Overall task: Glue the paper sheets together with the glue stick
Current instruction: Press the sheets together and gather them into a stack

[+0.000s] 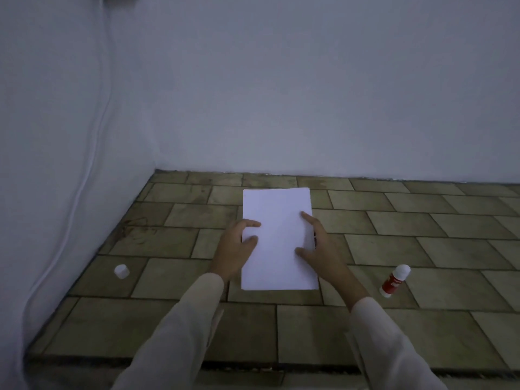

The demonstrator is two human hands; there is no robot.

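A white cable runs down the wall at far left. On the tiles below it sits a small white cap, well apart from everything else.

The left hand rests on the left edge of the paper, with thumb and forefinger spread and laid on the sheet, pinching nothing. The paper lies flat in the middle of the tiles, long side running away from the person. Only one blank face shows, so I cannot tell how many sheets lie under it. The right hand mirrors the left on the right edge, its fingers spread wide and pressing down.

The glue stick is set down to the right, near the paper but not touching it, and neither hand holds it.

This looks like the pressing step, with glue applied and the sheets being squared and held down. The next move probably calls for even strokes from the middle out to the edges, without letting the top sheet slide.

The stick's red label carries white lettering, too blurred to read.
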